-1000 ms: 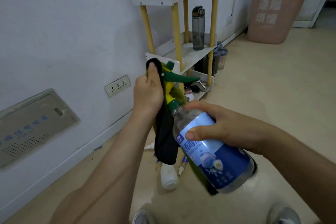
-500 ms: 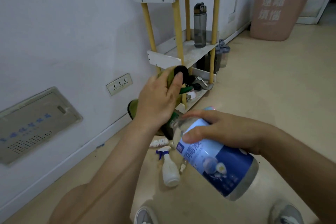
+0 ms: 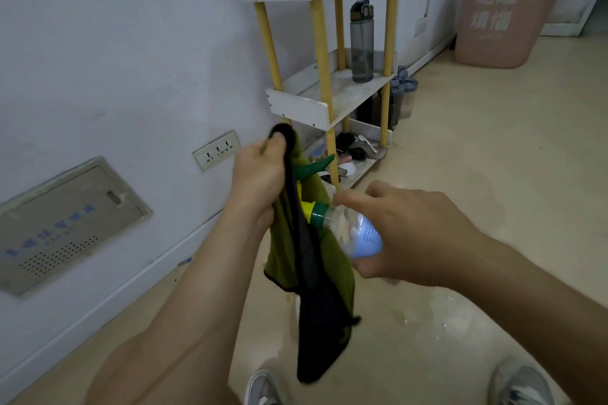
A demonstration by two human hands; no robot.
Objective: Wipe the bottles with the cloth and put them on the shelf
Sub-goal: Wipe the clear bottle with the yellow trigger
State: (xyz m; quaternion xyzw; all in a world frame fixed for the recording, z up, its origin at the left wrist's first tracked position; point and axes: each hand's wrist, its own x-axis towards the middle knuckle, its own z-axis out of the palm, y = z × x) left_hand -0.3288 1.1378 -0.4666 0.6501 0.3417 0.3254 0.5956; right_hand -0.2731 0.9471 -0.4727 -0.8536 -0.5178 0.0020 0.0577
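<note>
My right hand (image 3: pixel 404 233) grips a clear spray bottle (image 3: pixel 355 233) with a blue label and a green and yellow trigger head (image 3: pixel 312 171); most of its body is hidden behind the hand. My left hand (image 3: pixel 260 174) holds a green and black cloth (image 3: pixel 316 276) bunched over the spray head, the rest of it hanging down below the bottle. The shelf (image 3: pixel 332 89), white boards on yellow posts, stands against the wall ahead. A grey water bottle (image 3: pixel 362 43) stands upright on its middle board.
Dark bottles (image 3: pixel 403 95) stand on the floor by the shelf's far end, and small clutter lies on its bottom board (image 3: pixel 355 154). A pink bin (image 3: pixel 506 6) sits at the back right. A wall socket (image 3: pixel 215 149) and grey panel (image 3: pixel 62 223) are at left. My shoes (image 3: pixel 263 388) show below.
My left hand has drawn back and up with the cloth, which now hangs long. The right hand has turned the bottle so its body is hidden. The floor bottles have dropped out of sight.
</note>
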